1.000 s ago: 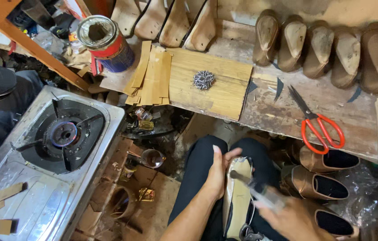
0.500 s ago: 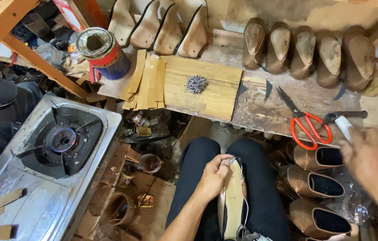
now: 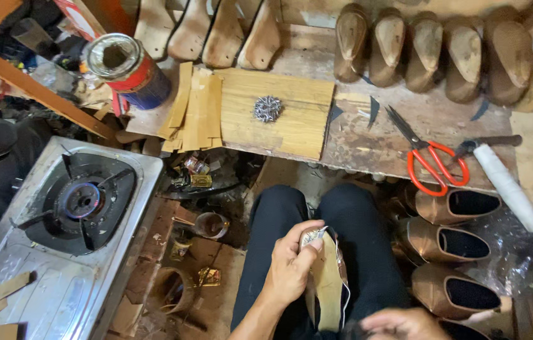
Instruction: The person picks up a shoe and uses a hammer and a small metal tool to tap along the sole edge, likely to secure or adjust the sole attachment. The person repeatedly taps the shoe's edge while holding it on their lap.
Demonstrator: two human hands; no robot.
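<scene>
My left hand (image 3: 291, 267) has its fingers clamped on the shoe (image 3: 326, 283) resting on my lap. My right hand (image 3: 402, 324) has come back low beside it; its fingers I cannot tell. The hammer (image 3: 499, 173) it carried now lies on the counter (image 3: 367, 138), by the scissors (image 3: 427, 154).

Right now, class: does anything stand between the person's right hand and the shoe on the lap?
Nothing visible does. The right hand sits at the bottom edge beside the shoe, which the left hand grips at its toe end. Whether the right hand touches it is unclear.
</scene>
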